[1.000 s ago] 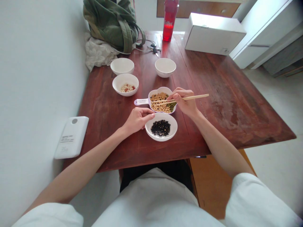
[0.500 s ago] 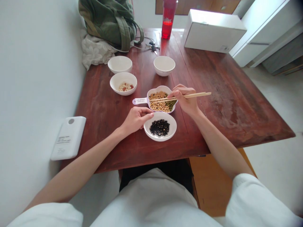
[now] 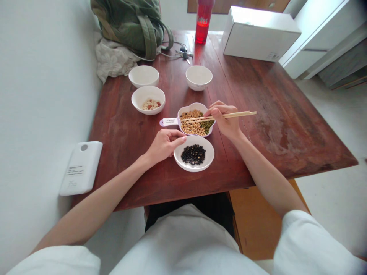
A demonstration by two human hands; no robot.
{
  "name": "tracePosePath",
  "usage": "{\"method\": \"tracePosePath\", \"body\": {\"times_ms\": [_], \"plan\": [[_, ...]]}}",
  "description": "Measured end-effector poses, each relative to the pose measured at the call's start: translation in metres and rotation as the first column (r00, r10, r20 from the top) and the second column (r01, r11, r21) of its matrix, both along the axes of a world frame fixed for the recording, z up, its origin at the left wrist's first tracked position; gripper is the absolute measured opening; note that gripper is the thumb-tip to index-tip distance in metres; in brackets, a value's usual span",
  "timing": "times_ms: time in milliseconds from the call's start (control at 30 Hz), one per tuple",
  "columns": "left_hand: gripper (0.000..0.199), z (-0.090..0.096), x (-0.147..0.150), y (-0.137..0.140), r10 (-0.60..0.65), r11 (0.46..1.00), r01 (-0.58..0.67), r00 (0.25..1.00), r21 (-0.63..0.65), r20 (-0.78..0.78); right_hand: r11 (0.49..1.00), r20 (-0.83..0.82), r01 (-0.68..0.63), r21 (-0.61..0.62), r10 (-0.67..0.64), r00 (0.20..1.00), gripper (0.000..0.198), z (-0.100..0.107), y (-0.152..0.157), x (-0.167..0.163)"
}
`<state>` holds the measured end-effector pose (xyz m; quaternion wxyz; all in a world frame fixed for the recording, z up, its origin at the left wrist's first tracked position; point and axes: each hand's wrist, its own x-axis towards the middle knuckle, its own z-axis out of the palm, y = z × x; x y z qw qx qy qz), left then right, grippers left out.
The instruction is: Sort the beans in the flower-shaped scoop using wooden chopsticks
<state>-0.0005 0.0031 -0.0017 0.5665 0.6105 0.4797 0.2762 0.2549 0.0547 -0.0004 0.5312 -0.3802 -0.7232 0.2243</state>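
Note:
My left hand (image 3: 165, 146) grips the rim of a white bowl (image 3: 208, 158) at its upper left, thumb on the edge. Black beans (image 3: 193, 154) lie in the bottom of that bowl. In my right hand (image 3: 225, 118) is a pair of wooden chopsticks (image 3: 243, 114), pointing left. Their tips are over a flower-shaped dish (image 3: 179, 110) with a labelled lilac handle (image 3: 169, 122), just beyond the bowl. Yellow soybeans (image 3: 197, 128) with a few dark beans among them fill most of the dish. Green mung beans (image 3: 208, 125) are at its right side, partly behind my right hand.
A white bowl (image 3: 137, 101) with pale and reddish pieces stands at the left, near two other white bowls (image 3: 143, 76). Farther back are a green bag (image 3: 129, 26), keys (image 3: 184, 53), a red bottle (image 3: 203, 26) and a white box (image 3: 258, 36). A white power bank (image 3: 82, 168) lies by the wall.
The view has shifted slightly. My right hand and the chopsticks stay over the dish, their tips barely moved. My left hand keeps its hold on the bowl.

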Motion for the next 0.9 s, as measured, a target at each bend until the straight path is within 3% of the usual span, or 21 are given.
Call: {"method": "tracePosePath", "body": {"times_ms": [233,533,900], "plan": [[0.035,0.002,-0.001,0.0,-0.001,1.0,0.001,1.0,-0.014,-0.011,0.999,-0.004,0.029,-0.019,-0.029,1.0,0.04,0.0,-0.003,-0.001],[0.034,0.004,-0.004,-0.002,-0.025,0.999,0.025,1.0,-0.049,-0.018,0.97,-0.095,0.242,0.001,-0.241,0.966,0.04,0.005,-0.003,0.004],[0.033,0.005,-0.004,0.001,-0.046,0.997,0.045,0.999,-0.068,-0.013,0.987,0.003,0.159,0.024,-0.159,0.987,0.022,-0.007,0.002,0.003]]}}
